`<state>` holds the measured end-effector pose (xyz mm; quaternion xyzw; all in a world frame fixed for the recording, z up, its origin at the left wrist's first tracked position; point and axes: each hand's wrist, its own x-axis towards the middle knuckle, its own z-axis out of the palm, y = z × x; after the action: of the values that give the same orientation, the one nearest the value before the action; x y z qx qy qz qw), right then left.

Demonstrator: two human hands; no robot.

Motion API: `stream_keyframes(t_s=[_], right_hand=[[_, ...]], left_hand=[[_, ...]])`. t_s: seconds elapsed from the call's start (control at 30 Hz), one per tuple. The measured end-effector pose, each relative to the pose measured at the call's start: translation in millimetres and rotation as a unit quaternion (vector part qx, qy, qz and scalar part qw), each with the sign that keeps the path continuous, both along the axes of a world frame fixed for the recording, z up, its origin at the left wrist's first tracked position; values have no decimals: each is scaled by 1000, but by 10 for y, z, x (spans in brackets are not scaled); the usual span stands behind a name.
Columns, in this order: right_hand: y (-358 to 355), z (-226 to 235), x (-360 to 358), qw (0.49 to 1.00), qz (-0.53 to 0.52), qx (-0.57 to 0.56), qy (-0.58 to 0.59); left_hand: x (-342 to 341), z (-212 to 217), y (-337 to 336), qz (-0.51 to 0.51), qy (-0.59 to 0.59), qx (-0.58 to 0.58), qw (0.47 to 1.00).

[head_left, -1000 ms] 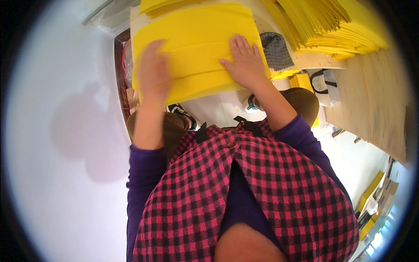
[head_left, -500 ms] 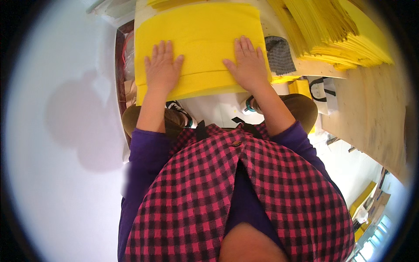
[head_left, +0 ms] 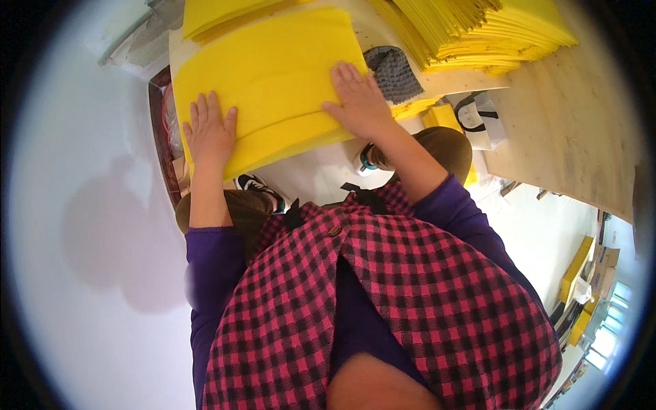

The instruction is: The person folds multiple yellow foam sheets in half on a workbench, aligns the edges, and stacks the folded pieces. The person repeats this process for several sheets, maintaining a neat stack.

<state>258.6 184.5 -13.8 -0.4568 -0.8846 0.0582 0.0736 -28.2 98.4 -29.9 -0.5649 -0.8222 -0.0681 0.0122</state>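
Grip spread flat: left hand (head_left: pixel 208 133) and right hand (head_left: pixel 359 102) press soft, smooth yellow foam sheet (head_left: pixel 273 75).

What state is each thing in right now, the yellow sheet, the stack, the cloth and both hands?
Yellow foam sheet: flat on the table, pressed under both hands.
Stack of yellow sheets: piled, untouched.
Grey knitted cloth: lying crumpled, untouched.
Left hand: open, palm down.
Right hand: open, palm down.

The yellow stack (head_left: pixel 492 31) runs off the top edge.
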Motion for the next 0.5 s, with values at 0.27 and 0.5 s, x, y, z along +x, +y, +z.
stream_keyframes(t_s=[0.27, 0.5], right_hand=[[-138, 325, 398, 965, -62, -63, 246], [-422, 337, 316, 509, -209, -558, 621]], left_hand=[[-10, -2, -29, -1, 19, 4, 1000], [-5, 5, -2, 1, 14, -2, 1000]])
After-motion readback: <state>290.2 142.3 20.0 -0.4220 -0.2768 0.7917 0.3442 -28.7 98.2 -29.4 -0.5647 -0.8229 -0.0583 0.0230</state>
